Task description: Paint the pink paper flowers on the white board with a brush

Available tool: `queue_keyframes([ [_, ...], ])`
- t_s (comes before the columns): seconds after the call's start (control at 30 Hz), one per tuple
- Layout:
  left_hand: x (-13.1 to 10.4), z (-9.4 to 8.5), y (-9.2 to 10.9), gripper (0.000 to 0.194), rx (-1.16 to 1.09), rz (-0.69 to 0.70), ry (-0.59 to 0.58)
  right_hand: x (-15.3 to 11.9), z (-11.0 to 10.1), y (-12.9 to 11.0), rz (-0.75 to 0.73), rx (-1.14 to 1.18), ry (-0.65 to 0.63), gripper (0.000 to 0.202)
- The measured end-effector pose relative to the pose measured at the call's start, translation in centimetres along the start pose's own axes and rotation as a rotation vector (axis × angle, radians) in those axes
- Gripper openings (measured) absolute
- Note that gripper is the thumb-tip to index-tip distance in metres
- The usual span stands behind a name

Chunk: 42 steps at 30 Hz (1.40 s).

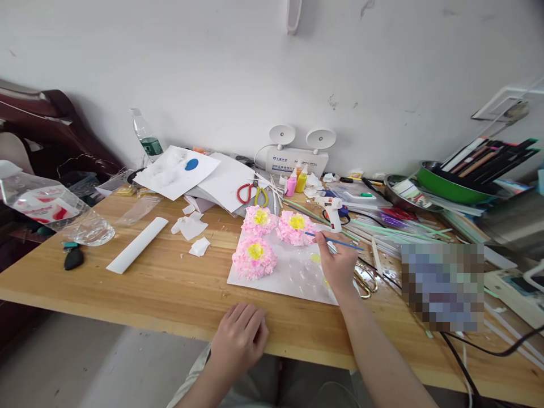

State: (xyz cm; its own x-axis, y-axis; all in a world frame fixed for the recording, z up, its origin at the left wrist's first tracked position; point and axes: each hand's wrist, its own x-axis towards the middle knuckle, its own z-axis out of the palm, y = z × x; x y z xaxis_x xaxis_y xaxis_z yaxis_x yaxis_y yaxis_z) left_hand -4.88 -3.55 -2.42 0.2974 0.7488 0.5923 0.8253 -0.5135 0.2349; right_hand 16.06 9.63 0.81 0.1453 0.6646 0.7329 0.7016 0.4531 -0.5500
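My right hand (339,262) is closed round a thin blue paintbrush (346,245), whose tip points left at the edge of a pink paper flower with a yellow centre (296,228). Two similar flowers, one behind (259,220) and one in front (254,257), stand beside it. All three rest on a white sheet (289,279) with wet-looking yellow smears next to my right hand. My left hand (242,334) lies at the table's front edge, its fingers curled into a loose fist with nothing showing in them.
Behind the flowers are scissors (252,194), pink (291,185) and yellow (301,180) paint bottles and a white glue gun (334,211). Strips and cables clutter the right side, near a green bowl of markers (450,188). A paper roll (136,245) and plastic bottle (55,204) lie left.
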Motion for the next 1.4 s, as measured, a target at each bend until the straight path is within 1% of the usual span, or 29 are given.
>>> queue_keyframes([
  [0.07,0.0,0.0,0.0,0.013,-0.002,-0.001,0.003,0.2,-0.4,0.4,0.026,0.004,0.001,0.025],
  [0.2,0.0,0.0,0.0,0.014,-0.004,0.004,0.013,0.3,-0.8,1.3,0.056,-0.006,-0.042,0.027],
  [0.33,0.1,-0.1,0.0,0.014,-0.007,0.006,0.012,0.3,-0.9,1.8,0.107,-0.003,-0.007,0.024],
  [0.43,0.2,-0.2,0.1,0.014,-0.004,0.016,0.015,0.2,-0.8,1.8,0.109,0.045,-0.069,0.026],
  [0.47,0.1,-0.3,0.1,0.014,-0.001,0.019,0.018,0.2,-0.8,1.8,0.114,0.034,-0.072,0.027],
  [0.6,0.2,-0.3,0.1,0.014,0.016,0.023,0.031,0.3,-0.9,1.8,0.194,-0.042,0.044,0.031],
  [0.63,0.2,-0.3,0.1,0.013,0.019,0.024,0.032,0.3,-0.9,1.9,0.213,-0.019,0.045,0.032],
  [0.7,0.2,-0.3,0.0,0.013,0.021,0.027,0.031,0.3,-0.9,2.0,0.227,0.037,-0.008,0.033],
  [0.77,0.2,-0.2,0.0,0.014,0.02,0.027,0.03,0.4,-0.9,2.0,0.225,0.042,-0.056,0.032],
  [0.8,0.2,-0.2,0.0,0.014,0.019,0.026,0.029,0.4,-0.9,2.1,0.227,0.02,-0.048,0.033],
  [0.87,0.2,-0.2,0.0,0.014,0.016,0.022,0.027,0.5,-0.9,2.1,0.246,-0.015,0.007,0.034],
  [0.93,0.2,-0.1,0.0,0.014,0.014,0.019,0.02,0.5,-0.8,2.0,0.267,0.023,0.019,0.034],
  [1.0,0.2,-0.1,0.0,0.014,0.015,0.017,0.015,0.5,-0.6,2.0,0.262,0.078,-0.044,0.033],
  [1.07,0.2,-0.1,0.0,0.014,0.019,0.019,0.017,0.4,-0.5,1.9,0.237,0.074,-0.089,0.03],
  [1.1,0.2,-0.1,0.0,0.014,0.022,0.019,0.022,0.4,-0.5,1.9,0.227,0.051,-0.079,0.03],
  [1.17,0.2,-0.2,0.0,0.015,0.024,0.02,0.032,0.4,-0.5,2.0,0.224,0.013,-0.013,0.029],
  [1.23,0.2,-0.2,0.0,0.015,0.02,0.02,0.03,0.4,-0.5,2.0,0.236,0.042,0.014,0.029],
  [1.33,0.3,-0.1,-0.1,0.015,0.019,0.024,0.025,0.3,-0.3,2.1,0.237,0.119,-0.076,0.028],
  [1.4,0.2,-0.1,-0.1,0.015,0.019,0.025,0.031,0.3,-0.2,2.0,0.22,0.124,-0.098,0.026],
])
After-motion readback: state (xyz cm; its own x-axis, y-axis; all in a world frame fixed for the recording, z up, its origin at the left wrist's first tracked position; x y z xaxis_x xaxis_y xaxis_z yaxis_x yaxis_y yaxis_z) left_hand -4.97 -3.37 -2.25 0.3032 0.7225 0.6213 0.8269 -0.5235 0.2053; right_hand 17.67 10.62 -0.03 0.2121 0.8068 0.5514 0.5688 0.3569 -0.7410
